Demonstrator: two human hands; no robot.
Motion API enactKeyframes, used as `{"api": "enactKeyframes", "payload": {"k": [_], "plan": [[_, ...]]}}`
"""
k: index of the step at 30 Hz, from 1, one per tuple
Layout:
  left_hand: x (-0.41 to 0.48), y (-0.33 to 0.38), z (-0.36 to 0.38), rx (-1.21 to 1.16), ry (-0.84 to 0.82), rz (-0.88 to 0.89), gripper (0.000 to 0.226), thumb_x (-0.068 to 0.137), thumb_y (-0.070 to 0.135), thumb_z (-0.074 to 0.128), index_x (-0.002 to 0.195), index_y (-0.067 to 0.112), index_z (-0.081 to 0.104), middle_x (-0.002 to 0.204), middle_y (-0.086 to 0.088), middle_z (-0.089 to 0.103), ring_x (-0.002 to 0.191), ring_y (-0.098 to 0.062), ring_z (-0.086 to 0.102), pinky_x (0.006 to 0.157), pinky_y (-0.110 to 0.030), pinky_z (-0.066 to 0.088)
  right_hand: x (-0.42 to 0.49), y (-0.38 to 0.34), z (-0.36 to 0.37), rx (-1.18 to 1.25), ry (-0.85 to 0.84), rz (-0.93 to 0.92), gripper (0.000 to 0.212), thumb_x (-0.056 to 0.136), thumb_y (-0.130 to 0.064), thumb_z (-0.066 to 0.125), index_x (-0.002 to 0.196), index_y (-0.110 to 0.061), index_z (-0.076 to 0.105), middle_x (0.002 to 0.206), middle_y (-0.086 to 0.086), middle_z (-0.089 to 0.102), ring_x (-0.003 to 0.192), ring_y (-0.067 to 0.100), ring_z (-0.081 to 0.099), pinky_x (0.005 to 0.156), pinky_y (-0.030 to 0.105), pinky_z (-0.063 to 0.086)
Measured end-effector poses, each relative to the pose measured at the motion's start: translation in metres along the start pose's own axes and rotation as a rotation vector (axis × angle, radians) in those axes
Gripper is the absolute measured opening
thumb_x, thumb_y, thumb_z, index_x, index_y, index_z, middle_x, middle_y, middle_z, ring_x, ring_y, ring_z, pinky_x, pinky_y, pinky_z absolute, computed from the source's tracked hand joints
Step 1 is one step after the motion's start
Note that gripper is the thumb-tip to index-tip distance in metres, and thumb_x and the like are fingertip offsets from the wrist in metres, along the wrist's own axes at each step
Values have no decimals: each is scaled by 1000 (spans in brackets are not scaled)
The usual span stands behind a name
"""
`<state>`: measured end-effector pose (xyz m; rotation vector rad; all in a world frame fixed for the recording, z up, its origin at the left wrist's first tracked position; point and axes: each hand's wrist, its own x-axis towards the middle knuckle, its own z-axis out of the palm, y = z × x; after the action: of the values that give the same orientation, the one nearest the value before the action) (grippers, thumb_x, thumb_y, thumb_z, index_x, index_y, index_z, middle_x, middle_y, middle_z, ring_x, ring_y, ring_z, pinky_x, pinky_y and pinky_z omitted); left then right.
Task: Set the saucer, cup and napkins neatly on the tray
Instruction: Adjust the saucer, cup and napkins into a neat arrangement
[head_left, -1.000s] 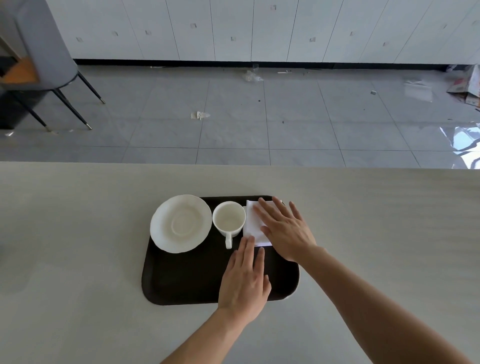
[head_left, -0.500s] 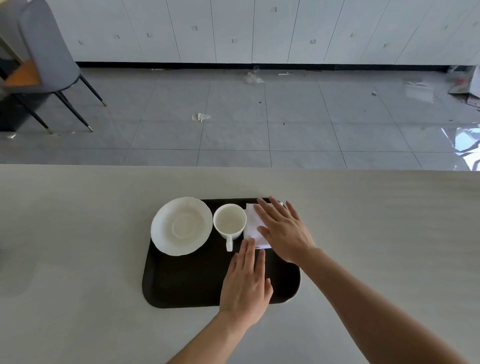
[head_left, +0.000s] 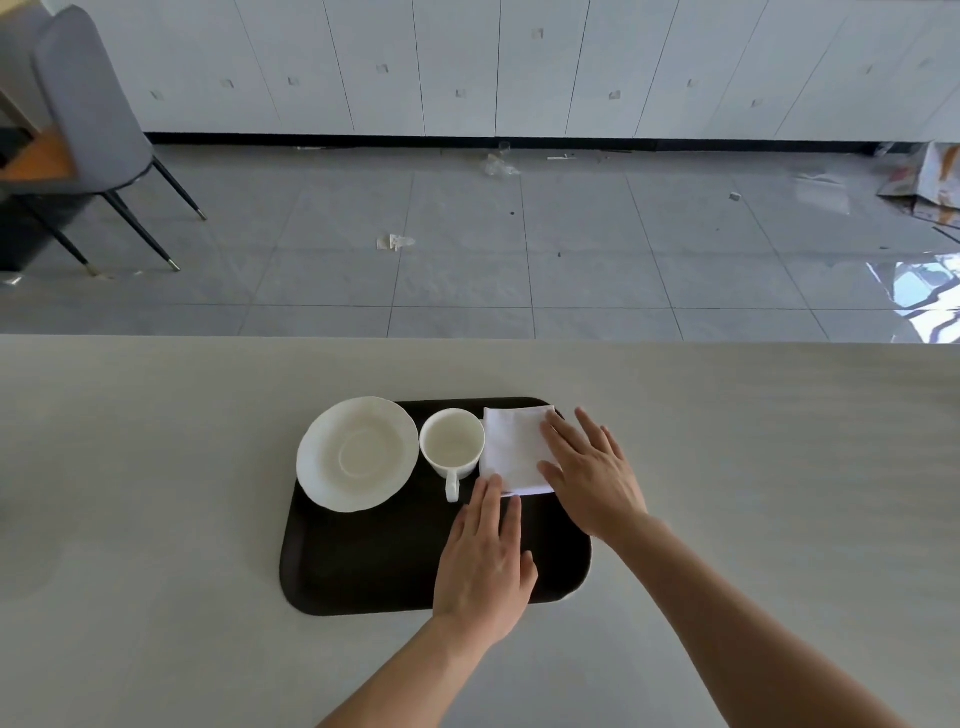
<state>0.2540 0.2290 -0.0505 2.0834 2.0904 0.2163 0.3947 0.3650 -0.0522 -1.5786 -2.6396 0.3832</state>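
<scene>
Both hands are flat and spread, gripping nothing. Our right hand (head_left: 592, 478) lies palm down with its fingers fanned over the right edge of the folded white napkins (head_left: 511, 449), pressing on them. Our left hand (head_left: 485, 564) rests flat on the dark tray (head_left: 363, 566), fingers together, its fingertips (head_left: 493, 488) just touching the napkins' near edge. We see the napkins lying at the tray's far right corner, roughly square with its edges. Just left of them stands the white cup (head_left: 451, 446), upright, handle pointing toward us. Left again sits the white saucer (head_left: 357, 453), scalloped rim overhanging the tray's far left corner. Cup and saucer stand side by side, very close. The tray rests on a pale countertop (head_left: 156, 467).
</scene>
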Motion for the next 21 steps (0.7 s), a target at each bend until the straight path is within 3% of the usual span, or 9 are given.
{"api": "enactKeyframes", "payload": {"k": [9, 14, 21], "plan": [[2, -4, 3, -9, -34, -15, 66, 94, 36, 46, 150, 6, 31, 163, -15, 20, 153, -26, 12, 119, -40, 30, -27, -8, -1, 90, 72, 81, 61, 90, -45, 59, 143, -20, 45, 153, -7, 40, 146, 23, 22, 116, 39, 27], [3, -1, 4, -8, -57, -21, 68, 93, 39, 46, 150, 5, 30, 164, -16, 16, 153, -26, 8, 119, -44, 29, -30, -10, 3, 119, 12, 108, 62, 93, -39, 56, 150, -24, 34, 157, -12, 31, 149, 21, 12, 120, 37, 21], [2, -4, 3, -23, -36, -24, 67, 93, 38, 48, 150, 9, 29, 163, -16, 16, 153, -26, 9, 119, -40, 30, -29, -10, -2, 120, 21, 97, 60, 94, -41, 55, 149, -22, 36, 157, -10, 33, 148, 23, 14, 118, 38, 23]]}}
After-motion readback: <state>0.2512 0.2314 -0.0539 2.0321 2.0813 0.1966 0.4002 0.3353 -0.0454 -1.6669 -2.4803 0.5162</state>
